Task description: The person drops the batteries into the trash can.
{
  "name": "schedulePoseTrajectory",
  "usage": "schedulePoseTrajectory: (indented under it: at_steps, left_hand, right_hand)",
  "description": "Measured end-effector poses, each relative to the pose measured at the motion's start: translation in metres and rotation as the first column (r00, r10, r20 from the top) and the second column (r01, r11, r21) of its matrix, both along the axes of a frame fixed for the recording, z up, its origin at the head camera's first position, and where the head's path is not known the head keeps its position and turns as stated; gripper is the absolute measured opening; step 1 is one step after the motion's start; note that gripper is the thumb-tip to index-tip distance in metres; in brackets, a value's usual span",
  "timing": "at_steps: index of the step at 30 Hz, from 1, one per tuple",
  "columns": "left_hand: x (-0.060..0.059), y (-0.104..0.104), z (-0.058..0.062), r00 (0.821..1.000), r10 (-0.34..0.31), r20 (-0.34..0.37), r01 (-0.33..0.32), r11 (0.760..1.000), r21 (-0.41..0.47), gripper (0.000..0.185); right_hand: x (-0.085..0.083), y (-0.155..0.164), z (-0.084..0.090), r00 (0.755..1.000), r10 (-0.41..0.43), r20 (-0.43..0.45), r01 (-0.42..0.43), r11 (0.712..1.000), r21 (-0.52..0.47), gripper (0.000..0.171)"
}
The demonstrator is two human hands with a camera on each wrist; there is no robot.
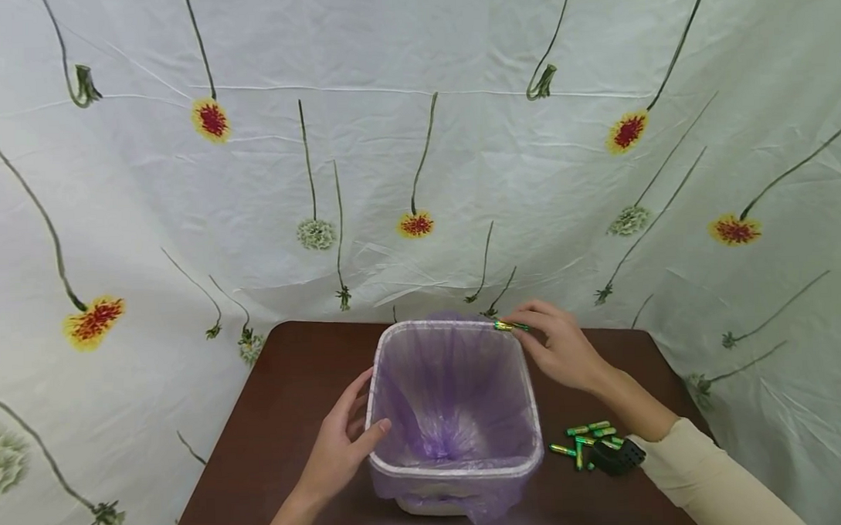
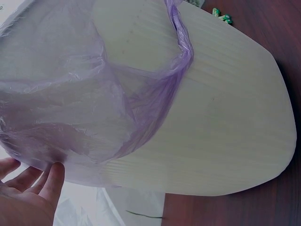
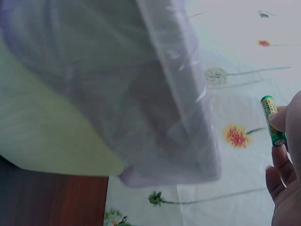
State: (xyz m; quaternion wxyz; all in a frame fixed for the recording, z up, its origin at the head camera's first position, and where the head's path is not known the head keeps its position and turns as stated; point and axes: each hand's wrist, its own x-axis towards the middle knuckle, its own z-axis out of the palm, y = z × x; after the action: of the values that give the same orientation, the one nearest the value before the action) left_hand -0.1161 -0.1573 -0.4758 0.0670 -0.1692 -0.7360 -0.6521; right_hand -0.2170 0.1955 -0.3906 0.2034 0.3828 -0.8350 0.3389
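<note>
A whitish bin (image 1: 429,508) stands on the table, lined with a thin purple plastic bag (image 1: 439,401) folded over its rim. My left hand (image 1: 339,439) grips the bin's left side, thumb over the rim and fingers outside. In the left wrist view, those fingertips (image 2: 55,176) touch the bag-covered wall. Above the bin's far right corner, my right hand (image 1: 559,346) pinches a green and gold battery (image 3: 271,120) between thumb and fingers. Several loose batteries (image 1: 587,440) lie in a small heap right of the bin. Inside the bag I make out only crumpled film.
The dark brown tabletop (image 1: 300,390) carries the bin and the batteries. A white cloth (image 1: 361,156) printed with flowers hangs behind the table and along both sides. A black device (image 1: 617,458) sits by my right wrist, partly over the battery heap in the head view.
</note>
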Motion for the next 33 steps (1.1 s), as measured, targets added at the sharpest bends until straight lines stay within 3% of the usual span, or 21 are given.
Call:
schedulePoseTrajectory:
  at_steps: [14, 21, 33]
  left_hand:
    - [0.0, -0.001, 0.0, 1.0, 0.01, -0.019, -0.011, 1.0, -0.017, 0.072]
    - [0.001, -0.001, 0.0, 1.0, 0.011, -0.005, -0.011, 1.0, -0.011, 0.071]
    - [0.002, 0.0, -0.002, 1.0, 0.011, 0.014, -0.011, 1.0, 0.009, 0.071]
  right_hand:
    - [-0.023, -0.052, 0.012, 0.986, 0.159, -0.057, -0.155, 0.986, 0.067, 0.025]
    - [-0.026, -0.061, 0.013, 0.988, 0.155, -0.007, -0.154, 0.983, 0.104, 0.022]
    - [-0.026, -0.054, 0.013, 0.985, 0.164, 0.043, -0.167, 0.984, 0.067, 0.021]
